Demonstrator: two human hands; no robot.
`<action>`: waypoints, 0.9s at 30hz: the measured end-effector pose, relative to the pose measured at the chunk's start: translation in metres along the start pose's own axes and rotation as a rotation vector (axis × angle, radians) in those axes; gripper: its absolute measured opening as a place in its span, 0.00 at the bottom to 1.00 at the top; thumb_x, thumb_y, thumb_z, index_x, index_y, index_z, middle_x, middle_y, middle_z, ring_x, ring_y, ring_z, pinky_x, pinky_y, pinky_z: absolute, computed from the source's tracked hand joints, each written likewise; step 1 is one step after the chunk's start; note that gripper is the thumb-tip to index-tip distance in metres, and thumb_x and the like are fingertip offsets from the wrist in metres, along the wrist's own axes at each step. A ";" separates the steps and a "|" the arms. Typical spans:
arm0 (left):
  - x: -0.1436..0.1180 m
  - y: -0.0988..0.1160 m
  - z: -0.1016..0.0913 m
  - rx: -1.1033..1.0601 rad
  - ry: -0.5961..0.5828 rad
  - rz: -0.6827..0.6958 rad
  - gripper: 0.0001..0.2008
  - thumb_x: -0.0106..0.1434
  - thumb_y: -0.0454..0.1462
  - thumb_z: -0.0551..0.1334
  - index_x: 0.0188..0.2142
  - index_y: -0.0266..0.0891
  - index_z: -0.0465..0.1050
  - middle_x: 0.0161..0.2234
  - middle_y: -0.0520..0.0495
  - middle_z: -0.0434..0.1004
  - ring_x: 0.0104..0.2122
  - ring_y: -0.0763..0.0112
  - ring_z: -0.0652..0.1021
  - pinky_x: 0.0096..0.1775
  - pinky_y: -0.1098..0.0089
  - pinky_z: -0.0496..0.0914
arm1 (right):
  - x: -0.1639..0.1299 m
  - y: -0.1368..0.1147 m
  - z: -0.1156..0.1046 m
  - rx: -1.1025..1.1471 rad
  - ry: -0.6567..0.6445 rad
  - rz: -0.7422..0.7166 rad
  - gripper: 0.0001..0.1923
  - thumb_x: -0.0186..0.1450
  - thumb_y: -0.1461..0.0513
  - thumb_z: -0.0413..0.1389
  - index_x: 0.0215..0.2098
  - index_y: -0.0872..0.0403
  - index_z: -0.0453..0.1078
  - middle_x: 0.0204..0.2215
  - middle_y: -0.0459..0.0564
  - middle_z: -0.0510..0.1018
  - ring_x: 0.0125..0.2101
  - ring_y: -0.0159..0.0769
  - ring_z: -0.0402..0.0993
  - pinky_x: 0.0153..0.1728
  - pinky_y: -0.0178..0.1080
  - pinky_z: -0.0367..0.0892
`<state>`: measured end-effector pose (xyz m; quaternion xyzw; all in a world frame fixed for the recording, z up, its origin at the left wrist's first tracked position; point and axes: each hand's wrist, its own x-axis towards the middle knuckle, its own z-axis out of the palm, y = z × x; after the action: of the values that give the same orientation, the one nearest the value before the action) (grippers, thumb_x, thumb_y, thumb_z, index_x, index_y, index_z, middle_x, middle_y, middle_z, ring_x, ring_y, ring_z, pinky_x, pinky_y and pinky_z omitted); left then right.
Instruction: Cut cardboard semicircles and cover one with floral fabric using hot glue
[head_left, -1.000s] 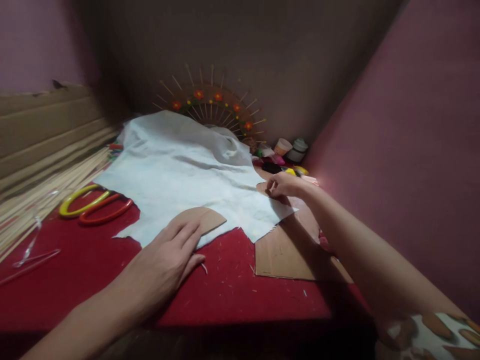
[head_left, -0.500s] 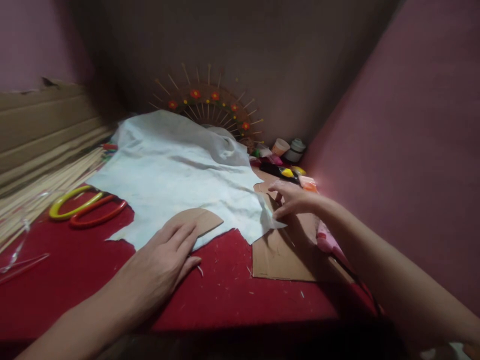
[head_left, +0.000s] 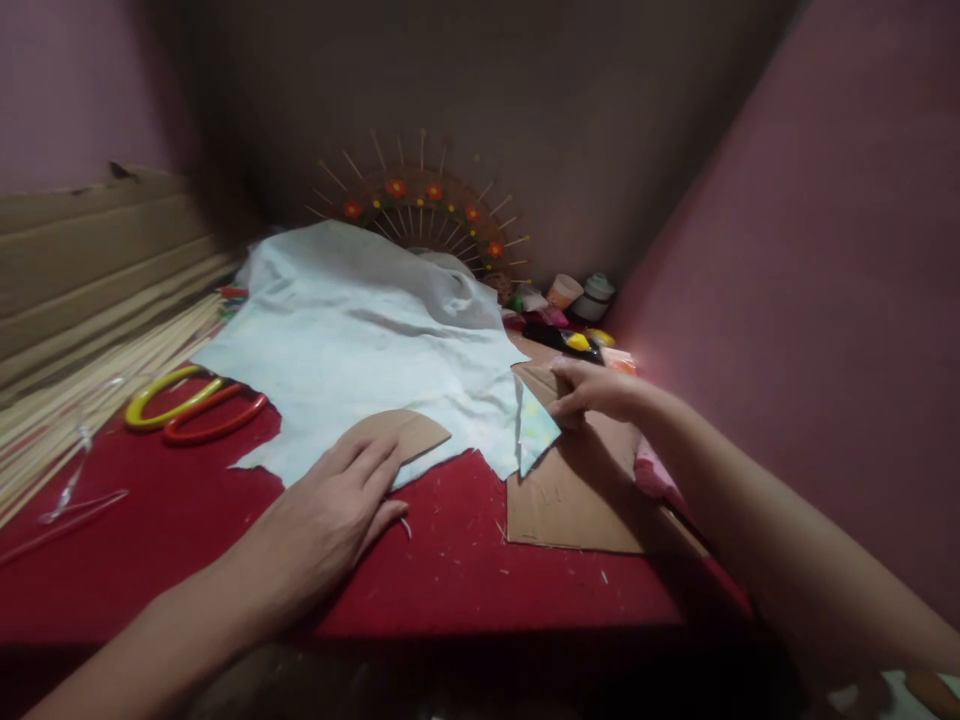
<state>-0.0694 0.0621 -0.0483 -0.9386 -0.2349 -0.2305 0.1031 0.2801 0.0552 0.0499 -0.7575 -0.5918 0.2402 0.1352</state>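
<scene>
Fingers [head_left: 380, 460] of the left hand [head_left: 330, 510], head view: extended, laid flat, clasping nothing, resting over one brown cardboard piece with a curved edge [head_left: 416, 432]. Fingers of the right hand [head_left: 600, 390], same view: bent, just beside a folded-over corner with a yellow-green pattern [head_left: 538, 432]; whether they pinch anything cannot be told.

One pale blue-white cloth, irregular edges, creased [head_left: 360, 350]: spread across the middle of the red-covered bench [head_left: 450, 580], under the curved piece, its folded corner on the right.

One flat brown cardboard sheet [head_left: 559, 512]: on the bench at right, partly beneath the cloth and the right hand.

Two loop handles, one yellow [head_left: 187, 407], one orange-red [head_left: 217, 431]: at the cloth's left edge, side by side.

One spread of thin pale sticks [head_left: 97, 370]: far left.

One brown arched ornament with orange-red flowers and radiating sticks [head_left: 435, 190]: upright behind the cloth.

One orange-and-white cup, tilted [head_left: 564, 292], beside one grey-white lidded container [head_left: 596, 297]: back right
</scene>
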 end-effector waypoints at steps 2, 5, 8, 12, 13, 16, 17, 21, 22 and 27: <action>-0.001 -0.001 0.001 0.002 -0.013 -0.001 0.22 0.72 0.44 0.51 0.53 0.28 0.72 0.50 0.31 0.75 0.53 0.47 0.71 0.50 0.52 0.71 | -0.003 0.008 -0.015 0.063 0.063 0.068 0.12 0.50 0.68 0.65 0.33 0.53 0.71 0.25 0.47 0.75 0.25 0.37 0.72 0.23 0.37 0.68; -0.002 -0.001 0.003 0.011 -0.011 0.010 0.22 0.72 0.43 0.51 0.51 0.28 0.73 0.50 0.31 0.75 0.53 0.47 0.70 0.52 0.52 0.71 | -0.013 0.009 -0.034 0.147 0.241 0.125 0.08 0.54 0.68 0.61 0.30 0.53 0.67 0.18 0.42 0.68 0.18 0.33 0.66 0.19 0.36 0.63; -0.001 -0.002 0.002 0.001 0.006 0.012 0.23 0.72 0.44 0.51 0.52 0.28 0.72 0.50 0.32 0.75 0.53 0.47 0.70 0.52 0.52 0.70 | -0.025 -0.012 -0.026 0.606 0.299 -0.051 0.03 0.60 0.64 0.54 0.34 0.52 0.65 0.23 0.45 0.72 0.23 0.34 0.71 0.29 0.40 0.71; 0.002 -0.001 -0.002 -0.061 -0.009 -0.013 0.23 0.72 0.45 0.51 0.57 0.32 0.69 0.53 0.33 0.74 0.55 0.49 0.70 0.53 0.52 0.70 | -0.029 -0.048 0.021 1.197 -0.131 -0.122 0.09 0.54 0.61 0.60 0.33 0.54 0.68 0.29 0.52 0.78 0.34 0.42 0.77 0.40 0.47 0.72; 0.002 -0.001 -0.002 -0.069 -0.016 -0.021 0.23 0.72 0.45 0.51 0.57 0.32 0.68 0.53 0.34 0.74 0.55 0.49 0.70 0.53 0.52 0.70 | -0.027 -0.052 0.033 1.206 -0.131 -0.076 0.08 0.54 0.62 0.61 0.32 0.54 0.68 0.30 0.51 0.77 0.34 0.41 0.76 0.40 0.45 0.72; 0.000 -0.002 -0.001 -0.066 -0.024 -0.028 0.22 0.71 0.45 0.51 0.55 0.32 0.71 0.51 0.34 0.75 0.55 0.49 0.70 0.53 0.52 0.70 | -0.021 -0.043 0.052 1.138 -0.025 0.123 0.05 0.54 0.66 0.59 0.28 0.53 0.67 0.25 0.48 0.73 0.29 0.35 0.72 0.34 0.39 0.68; -0.001 -0.002 -0.001 -0.056 -0.024 -0.024 0.22 0.71 0.45 0.51 0.54 0.31 0.71 0.51 0.33 0.75 0.54 0.49 0.70 0.53 0.51 0.70 | -0.020 -0.037 0.053 1.120 -0.001 0.147 0.06 0.54 0.68 0.58 0.27 0.53 0.66 0.24 0.47 0.72 0.28 0.34 0.70 0.32 0.38 0.67; -0.002 -0.001 0.002 -0.025 -0.015 -0.007 0.23 0.72 0.44 0.50 0.54 0.29 0.72 0.51 0.32 0.76 0.55 0.48 0.70 0.52 0.51 0.70 | -0.026 -0.013 0.041 1.033 0.100 0.201 0.07 0.54 0.68 0.58 0.26 0.52 0.64 0.21 0.46 0.69 0.25 0.33 0.67 0.26 0.36 0.63; -0.001 -0.001 0.002 -0.029 -0.016 -0.011 0.23 0.72 0.44 0.50 0.53 0.29 0.72 0.51 0.32 0.76 0.55 0.48 0.70 0.53 0.51 0.70 | -0.028 -0.012 0.038 1.011 0.118 0.210 0.06 0.55 0.68 0.58 0.26 0.52 0.65 0.22 0.46 0.69 0.25 0.33 0.67 0.25 0.36 0.63; 0.000 0.000 0.002 -0.034 -0.039 -0.031 0.23 0.72 0.45 0.50 0.53 0.29 0.73 0.52 0.31 0.75 0.54 0.46 0.71 0.52 0.49 0.70 | -0.033 -0.023 0.030 0.933 0.190 0.205 0.04 0.57 0.67 0.57 0.31 0.53 0.68 0.27 0.48 0.73 0.28 0.35 0.70 0.26 0.37 0.66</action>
<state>-0.0691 0.0626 -0.0499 -0.9408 -0.2477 -0.2176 0.0790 0.2396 0.0270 0.0427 -0.6889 -0.3283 0.4217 0.4897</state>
